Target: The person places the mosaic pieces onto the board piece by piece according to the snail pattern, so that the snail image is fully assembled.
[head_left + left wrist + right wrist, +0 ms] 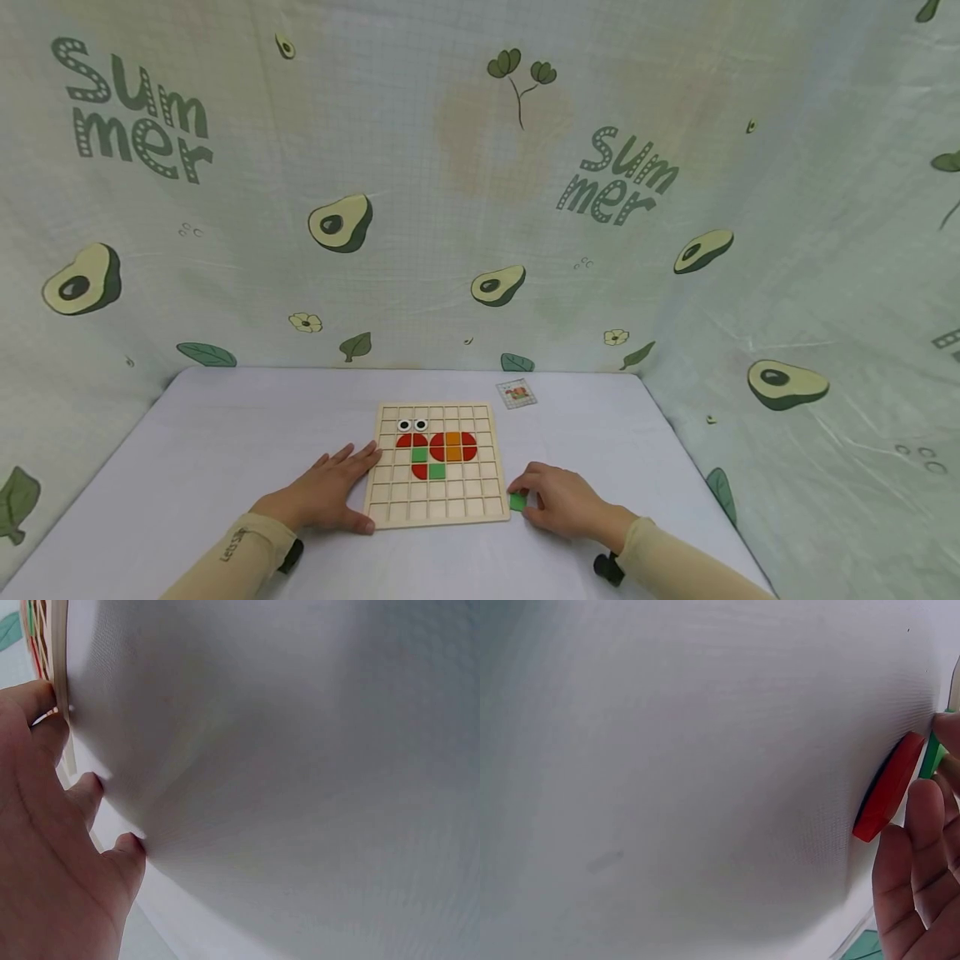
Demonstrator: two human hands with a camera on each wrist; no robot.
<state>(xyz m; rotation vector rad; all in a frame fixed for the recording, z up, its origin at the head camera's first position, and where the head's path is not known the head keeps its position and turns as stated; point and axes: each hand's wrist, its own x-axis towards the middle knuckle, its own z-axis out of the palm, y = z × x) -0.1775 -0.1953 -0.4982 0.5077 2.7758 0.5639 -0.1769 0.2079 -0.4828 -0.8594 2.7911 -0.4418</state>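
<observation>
A square wooden grid board point(480, 493) lies on the white table. On it sit two round eye pieces point(412, 425), red curved pieces point(437, 447), orange squares point(453, 446) and green squares point(419, 455). My left hand point(326, 492) rests along the board's left edge, fingers spread and fingertips at the frame. Just off the board's right edge, my right hand point(562, 502) pinches a green square tile point(517, 502) between thumb and fingers. In the right wrist view a red piece point(889, 789) with a curved side sits close beside those fingertips.
Behind the board's far right corner lies a small picture card point(517, 393) showing a colored figure on a grid. A white cloth point(487, 208) printed with avocados and leaves hangs behind the table and along its sides.
</observation>
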